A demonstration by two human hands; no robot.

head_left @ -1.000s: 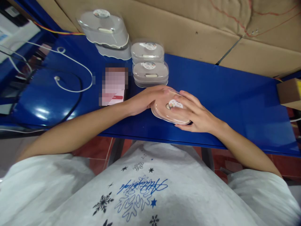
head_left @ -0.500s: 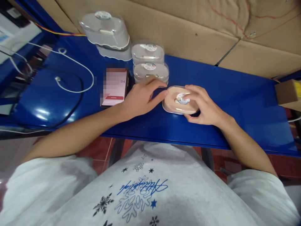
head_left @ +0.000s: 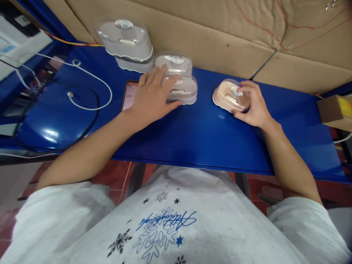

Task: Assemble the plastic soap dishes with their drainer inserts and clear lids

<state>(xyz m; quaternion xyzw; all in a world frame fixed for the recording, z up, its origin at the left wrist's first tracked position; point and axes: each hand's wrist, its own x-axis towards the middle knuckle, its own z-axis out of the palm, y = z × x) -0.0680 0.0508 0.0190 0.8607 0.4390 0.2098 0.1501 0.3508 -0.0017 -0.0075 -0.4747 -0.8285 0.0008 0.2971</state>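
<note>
Brown sheeting (head_left: pixel 203 36), like cardboard, covers the wall in front of me, with red wires (head_left: pixel 261 29) on its upper right part. Below it is the long blue tabletop (head_left: pixel 192 143), quite shiny, and under its edge I see red floor tiles (head_left: pixel 120 170). My two hands are well apart above this surface. My left hand (head_left: pixel 150 97) is spread over the rear lower container (head_left: pixel 187 66) and the front lower container (head_left: pixel 187 90), holding neither; if it touches them, I cannot tell. Just left of these stands a taller grey stack (head_left: pixel 125 42). My right hand (head_left: pixel 254 104) grips the right end of the peach container (head_left: pixel 228 97), near the back of the table; whether its base rests there is unclear. By my judgement, the work is only partly done: this one is closed and set apart, while the grey ones are perhaps what is left. Smaller things are a carton (head_left: pixel 330 112) at far right, a phone (head_left: pixel 129 97) half hidden by my left hand, and a curling white cable (head_left: pixel 99 73).
</note>
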